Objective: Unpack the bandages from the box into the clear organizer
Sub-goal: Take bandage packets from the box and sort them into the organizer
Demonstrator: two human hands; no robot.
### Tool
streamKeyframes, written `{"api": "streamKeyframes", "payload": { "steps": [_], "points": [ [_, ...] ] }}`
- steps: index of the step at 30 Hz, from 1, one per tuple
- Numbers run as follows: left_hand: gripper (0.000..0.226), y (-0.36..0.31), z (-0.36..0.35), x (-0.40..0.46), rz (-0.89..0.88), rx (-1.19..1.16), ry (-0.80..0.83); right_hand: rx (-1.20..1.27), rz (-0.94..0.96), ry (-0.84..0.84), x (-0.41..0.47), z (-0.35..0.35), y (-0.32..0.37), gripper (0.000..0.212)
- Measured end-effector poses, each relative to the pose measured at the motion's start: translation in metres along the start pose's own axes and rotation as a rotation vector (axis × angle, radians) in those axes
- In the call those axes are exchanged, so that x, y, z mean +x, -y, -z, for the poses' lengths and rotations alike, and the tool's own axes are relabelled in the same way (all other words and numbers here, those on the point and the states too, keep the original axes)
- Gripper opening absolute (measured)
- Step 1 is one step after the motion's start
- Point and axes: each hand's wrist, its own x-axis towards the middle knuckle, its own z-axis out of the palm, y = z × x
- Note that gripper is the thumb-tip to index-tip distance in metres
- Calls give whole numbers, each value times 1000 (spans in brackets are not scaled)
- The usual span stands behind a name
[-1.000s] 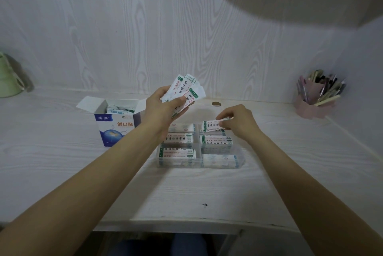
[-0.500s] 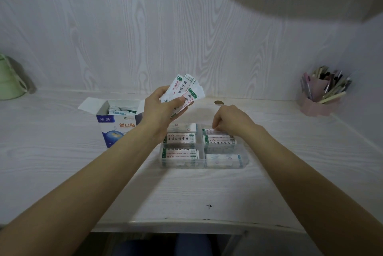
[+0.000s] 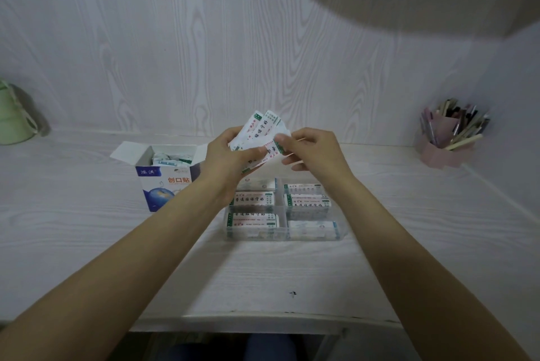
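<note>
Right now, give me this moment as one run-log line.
left hand: holds bandage fan | right hand: pinches one bandage from fan | organizer: partly filled | box: open, bandages inside

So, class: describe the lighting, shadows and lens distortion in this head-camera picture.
Head view: dim, soft light; a large dark blurred shape crosses the top right; both arms cast soft shadows on the desk; the wide lens bows the desk's edges; print on the bandages is barely legible.
</note>
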Motion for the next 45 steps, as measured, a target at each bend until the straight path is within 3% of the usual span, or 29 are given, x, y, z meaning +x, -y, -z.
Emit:
{"api": "streamKeyframes", "payload": {
  "steps": [3,7,12,16,21,29,33,35,38,41,45],
  "points": [
    [31,0,-3,-4,7,19,49,72,-14,-45,-3,-4,0,22],
    [22,-3,-1,-4,-1,1,-3,146,-44,-79,-4,3,-4,19],
    [24,-6,1,-1,-2,-105,-73,54,-41,-220,2,23,-23,12],
    [22,-6,-2,-2,-2,-110,-71,-252,-92,-258,7,36,-44,4],
    [23,-4,-4,-2,9,-116,-63,-761,-64,-69,11,31,-53,4],
    [29,-2,-5,-3,18,-76,-37,-971,-76,23,18,25,-45,11],
    [29,-2,-5,-3,34,-57,-36,-756,-12,-72,15,25,-40,12],
    [30,-2,-6,-2,31,-54,-34,-377,-10,-143,9,22,-32,23],
    [31,-2,-8,-2,24,-26,-23,105,-97,-56,1,18,-17,27],
    [29,-2,-10,-4,45,-14,10,213,-86,7,-1,13,-14,18],
    [22,-2,-8,-4,60,-44,12,331,-116,-58,0,13,-18,3]
  ]
}}
